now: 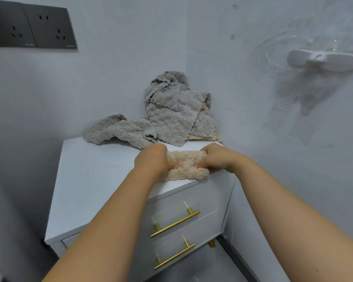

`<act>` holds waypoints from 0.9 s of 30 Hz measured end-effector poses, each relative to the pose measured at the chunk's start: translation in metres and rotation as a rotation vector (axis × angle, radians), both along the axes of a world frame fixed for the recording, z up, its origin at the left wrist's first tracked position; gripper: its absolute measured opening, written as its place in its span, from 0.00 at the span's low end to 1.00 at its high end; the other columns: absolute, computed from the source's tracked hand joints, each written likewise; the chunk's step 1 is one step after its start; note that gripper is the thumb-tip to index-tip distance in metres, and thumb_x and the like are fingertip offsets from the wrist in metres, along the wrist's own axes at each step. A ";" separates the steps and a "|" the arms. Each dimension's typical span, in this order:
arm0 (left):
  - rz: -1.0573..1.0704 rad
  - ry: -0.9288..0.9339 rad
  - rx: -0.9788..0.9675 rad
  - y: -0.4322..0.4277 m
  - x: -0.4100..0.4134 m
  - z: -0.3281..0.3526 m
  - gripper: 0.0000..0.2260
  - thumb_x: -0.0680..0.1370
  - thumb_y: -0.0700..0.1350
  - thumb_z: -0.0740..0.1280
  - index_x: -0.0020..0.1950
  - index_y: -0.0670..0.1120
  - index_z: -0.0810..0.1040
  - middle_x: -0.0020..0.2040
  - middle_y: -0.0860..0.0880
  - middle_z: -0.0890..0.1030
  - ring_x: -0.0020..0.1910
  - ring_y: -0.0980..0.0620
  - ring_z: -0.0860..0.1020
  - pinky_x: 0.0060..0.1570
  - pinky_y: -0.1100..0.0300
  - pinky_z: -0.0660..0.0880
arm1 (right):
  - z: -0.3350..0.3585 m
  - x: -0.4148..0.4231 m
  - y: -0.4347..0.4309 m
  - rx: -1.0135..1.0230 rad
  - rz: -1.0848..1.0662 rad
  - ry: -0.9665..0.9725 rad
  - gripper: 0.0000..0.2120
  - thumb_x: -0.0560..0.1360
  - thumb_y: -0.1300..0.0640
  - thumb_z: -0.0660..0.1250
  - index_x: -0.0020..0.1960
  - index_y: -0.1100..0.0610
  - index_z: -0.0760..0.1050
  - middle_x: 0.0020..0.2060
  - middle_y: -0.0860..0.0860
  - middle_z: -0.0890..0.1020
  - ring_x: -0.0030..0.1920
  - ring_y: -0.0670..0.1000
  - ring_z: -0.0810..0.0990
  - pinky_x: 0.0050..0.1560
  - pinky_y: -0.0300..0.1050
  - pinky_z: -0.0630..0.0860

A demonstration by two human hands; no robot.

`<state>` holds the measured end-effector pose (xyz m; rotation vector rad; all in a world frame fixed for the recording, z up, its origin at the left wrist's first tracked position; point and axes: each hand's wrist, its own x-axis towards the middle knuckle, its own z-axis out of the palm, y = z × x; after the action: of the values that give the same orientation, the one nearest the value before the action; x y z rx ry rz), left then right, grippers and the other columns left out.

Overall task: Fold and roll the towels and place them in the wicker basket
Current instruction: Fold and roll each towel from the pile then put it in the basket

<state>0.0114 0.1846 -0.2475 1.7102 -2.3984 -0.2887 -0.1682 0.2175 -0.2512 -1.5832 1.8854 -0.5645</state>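
Beige towel [186, 166]: soft and bumpy, bunched into a short thick roll. It lies in the middle of the frame, near the front edge of the white bench [94, 169].
Left hand [151, 159]: fingers curled tight round the left end of the beige towel.
Right hand [218, 157]: fingers curled tight round the right end, thumb tucked into the roll.
Grey towels [171, 117]: a messy pile at the back of the bench, just above the hands.
Gold handles [175, 222]: two, on the drawers at the bottom of the frame.
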 end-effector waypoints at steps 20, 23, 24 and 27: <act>-0.170 0.619 0.271 0.186 -0.155 -0.014 0.09 0.73 0.47 0.69 0.49 0.46 0.77 0.45 0.48 0.81 0.45 0.46 0.79 0.36 0.60 0.71 | 0.042 -0.087 0.206 -0.542 -0.323 0.538 0.12 0.71 0.63 0.60 0.54 0.57 0.71 0.40 0.50 0.76 0.41 0.56 0.73 0.37 0.47 0.69; -0.215 0.709 0.306 0.214 -0.170 -0.029 0.04 0.74 0.46 0.68 0.46 0.46 0.77 0.43 0.49 0.80 0.43 0.48 0.78 0.34 0.62 0.71 | 0.041 -0.102 0.242 -0.602 -0.245 0.467 0.15 0.69 0.65 0.61 0.54 0.55 0.76 0.44 0.48 0.81 0.46 0.54 0.78 0.44 0.48 0.74; -0.225 0.766 0.344 0.221 -0.175 -0.036 0.05 0.74 0.45 0.70 0.47 0.46 0.78 0.45 0.49 0.81 0.45 0.48 0.78 0.39 0.60 0.75 | 0.042 -0.108 0.252 -0.593 -0.239 0.407 0.15 0.69 0.65 0.63 0.54 0.53 0.77 0.44 0.47 0.82 0.46 0.51 0.78 0.47 0.47 0.75; -0.212 0.909 0.539 0.250 -0.200 -0.051 0.07 0.71 0.45 0.73 0.46 0.49 0.78 0.50 0.46 0.82 0.50 0.46 0.80 0.53 0.48 0.78 | 0.039 -0.130 0.279 -0.533 -0.321 0.240 0.13 0.69 0.63 0.68 0.52 0.53 0.81 0.44 0.44 0.82 0.46 0.45 0.79 0.48 0.40 0.75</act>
<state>-0.1890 0.4343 -0.2983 1.0614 -1.8499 -1.4788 -0.2986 0.4961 -0.2123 -1.7349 2.3255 -1.1372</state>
